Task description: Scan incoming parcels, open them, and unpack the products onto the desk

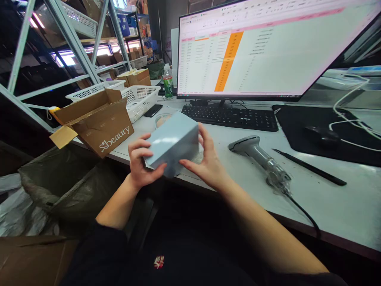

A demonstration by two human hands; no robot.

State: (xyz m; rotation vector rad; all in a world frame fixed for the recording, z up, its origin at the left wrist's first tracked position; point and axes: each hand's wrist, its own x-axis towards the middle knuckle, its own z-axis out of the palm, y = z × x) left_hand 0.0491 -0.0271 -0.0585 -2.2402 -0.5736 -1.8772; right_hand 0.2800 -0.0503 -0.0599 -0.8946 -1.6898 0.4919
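Pale-blue box point(175, 141), glossy: held tilted above the near edge of the counter point(312, 206), between both hands. Left hand point(139, 165): fingers gripping the left end, thumb in front. Right hand point(210, 163): fingers and thumb holding the right end. Just behind, partly hidden: round clear dish point(160, 119). To the left: open brown carton point(104, 127) lettered "Sbeauty", then white basket point(144, 105) and dark phone point(153, 110). To the right: grey scanner point(260, 159), plastic-wrapped at the handle, and slim black rod point(312, 168). Farther back: black keyboard point(229, 116) below lit monitor point(268, 51).
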